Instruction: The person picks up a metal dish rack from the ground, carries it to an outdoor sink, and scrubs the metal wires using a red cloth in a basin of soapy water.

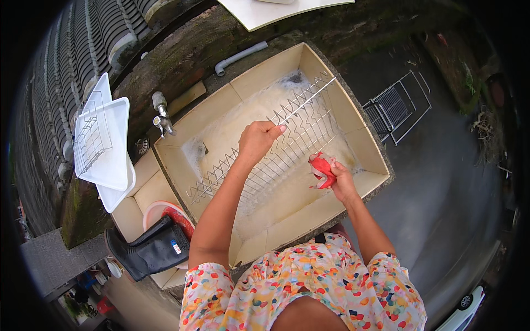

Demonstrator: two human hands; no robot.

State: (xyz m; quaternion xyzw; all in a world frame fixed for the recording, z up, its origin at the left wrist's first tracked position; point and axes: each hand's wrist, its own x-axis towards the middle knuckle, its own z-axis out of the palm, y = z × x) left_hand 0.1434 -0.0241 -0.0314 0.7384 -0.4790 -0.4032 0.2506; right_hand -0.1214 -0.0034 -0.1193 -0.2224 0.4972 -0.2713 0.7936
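Observation:
A wire dish rack [298,142] stretches diagonally across the tiled sink basin [285,231], tilted over its wet floor. My left hand [258,140] grips the rack's upper rail near its middle, thumb along the bar. In my right hand [343,180] is a crumpled red and white cloth [322,169], held just off the rack's lower right side. Soapy foam [192,155] lies in the basin's left corner. More suds surround a dark patch, probably the drain [296,77], at the far corner.
A metal tap [162,118] rises at the basin's left rim. White trays [105,145] with a smaller wire rack lean beyond it. Black rubber boots [153,248] lie over a basin [154,211]. A grey pipe [240,58] rests behind; a metal cart [391,107] stands to the right.

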